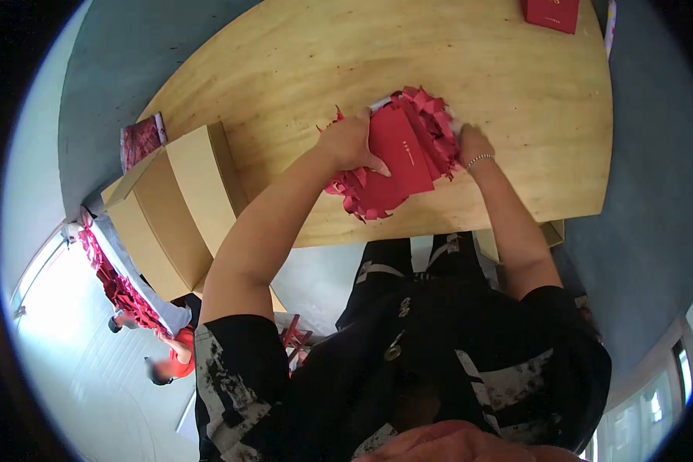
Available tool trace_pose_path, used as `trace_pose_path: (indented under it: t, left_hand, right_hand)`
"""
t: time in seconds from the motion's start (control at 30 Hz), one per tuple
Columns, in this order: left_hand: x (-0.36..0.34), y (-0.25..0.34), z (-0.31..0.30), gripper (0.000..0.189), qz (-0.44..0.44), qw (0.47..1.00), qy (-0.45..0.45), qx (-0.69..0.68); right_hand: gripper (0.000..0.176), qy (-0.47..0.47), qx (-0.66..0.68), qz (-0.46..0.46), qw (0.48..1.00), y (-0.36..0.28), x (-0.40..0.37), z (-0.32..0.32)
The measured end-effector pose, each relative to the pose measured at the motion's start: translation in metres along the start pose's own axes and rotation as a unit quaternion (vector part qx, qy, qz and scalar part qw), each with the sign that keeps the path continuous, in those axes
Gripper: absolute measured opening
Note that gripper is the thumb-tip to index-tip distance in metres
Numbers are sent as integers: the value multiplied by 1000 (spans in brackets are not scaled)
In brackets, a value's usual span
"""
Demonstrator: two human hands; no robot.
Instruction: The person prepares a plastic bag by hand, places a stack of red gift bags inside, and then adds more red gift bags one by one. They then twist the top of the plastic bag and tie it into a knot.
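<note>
A bundle of red items lies near the front edge of the wooden table (508, 85). In its middle is a flat red card or packet (399, 154) with small light print. Crinkled, jagged-edged red paper (431, 115) surrounds it on both sides. My left hand (349, 144) holds the bundle's left side, its thumb lying across the red packet and its other fingers at the far edge. My right hand (476, 146), with a beaded bracelet at the wrist, is closed at the bundle's right edge. Something whitish shows by its fingertips, too indistinct to name.
An open cardboard box (173, 208) stands at the table's left side, beside a dark red patterned packet (142, 142). Another red box (552, 14) sits at the far right. Two people in red work at a table with red material (123, 281) at the left.
</note>
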State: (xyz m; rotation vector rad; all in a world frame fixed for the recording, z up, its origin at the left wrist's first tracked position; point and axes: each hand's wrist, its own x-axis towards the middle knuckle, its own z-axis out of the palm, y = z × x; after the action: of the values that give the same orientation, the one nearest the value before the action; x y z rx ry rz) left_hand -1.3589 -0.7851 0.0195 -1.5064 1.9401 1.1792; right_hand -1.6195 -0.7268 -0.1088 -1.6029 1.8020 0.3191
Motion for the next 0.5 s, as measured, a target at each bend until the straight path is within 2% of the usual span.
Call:
trace_pose_path:
  t: [0.07, 0.13, 0.17, 0.27, 0.33, 0.37, 0.43, 0.47, 0.5]
  left_hand:
    - [1, -1, -4, 101, 9, 1000, -7, -17]
    - [0, 1, -3, 100, 19, 999, -11, -34]
    - [0, 2, -3, 100, 15, 999, -14, -28]
    - [-1, 1, -3, 99, 6, 1000, -16, -19]
    - [-1, 2, -2, 99, 5, 1000, -13, -19]
    - [-2, 2, -3, 100, -2, 1000, -17, -22]
    - [-3, 1, -1, 101, -9, 999, -22, -25]
    - [-2, -2, 1, 103, -3, 999, -21, -28]
    - [-2, -2, 1, 105, 4, 999, -19, -30]
  right_hand:
    - [37, -62, 95, 35, 993, 31, -11, 63]
    - [46, -214, 117, 74, 967, 33, -33, 83]
    - [46, -214, 114, 76, 967, 27, -46, 75]
    - [41, -154, 207, 61, 964, -7, -94, 21]
    - [33, -28, 251, 8, 967, -18, -112, -3]
    - [33, -27, 249, 7, 968, -23, -111, -7]
    - [29, 17, 385, -29, 922, -30, -107, -10]
    - [29, 18, 384, -30, 923, -26, -99, -1]
    - [23, 52, 578, 25, 814, -24, -88, 12]
